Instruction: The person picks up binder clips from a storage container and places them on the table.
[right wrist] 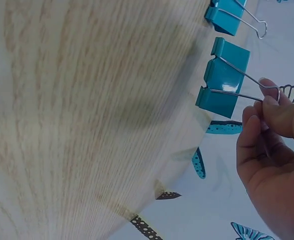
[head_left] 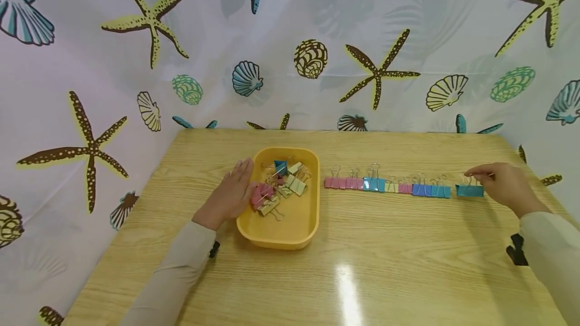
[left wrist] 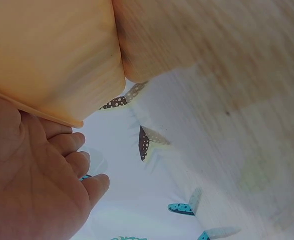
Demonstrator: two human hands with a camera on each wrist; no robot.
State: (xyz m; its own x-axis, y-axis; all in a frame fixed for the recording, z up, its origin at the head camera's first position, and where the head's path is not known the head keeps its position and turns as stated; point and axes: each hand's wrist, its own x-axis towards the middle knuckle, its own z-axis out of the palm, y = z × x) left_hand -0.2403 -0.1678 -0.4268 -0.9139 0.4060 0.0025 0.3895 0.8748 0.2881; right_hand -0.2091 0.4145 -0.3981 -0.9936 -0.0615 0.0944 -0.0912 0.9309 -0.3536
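Observation:
At the right end of a row of binder clips [head_left: 421,190], my right hand [head_left: 503,185] pinches the wire handle of a teal binder clip [head_left: 469,190]. The right wrist view shows thumb and finger at the tip of its handle, with the teal body [right wrist: 226,80] beside another teal clip [right wrist: 229,15]. My left hand [head_left: 229,192] rests against the left side of a yellow plastic bin [head_left: 312,205], fingers extended along the rim. In the left wrist view, the palm [left wrist: 31,175] lies beneath the bin's rim. Several pink, cream and teal clips [head_left: 267,205] lie jumbled inside the bin.
The row of pink, teal, cream and blue clips runs rightward from near the bin across the wooden table [head_left: 385,255]. A white curtain [head_left: 281,29] printed with starfish and shells hangs behind the table's far edge and around the sides.

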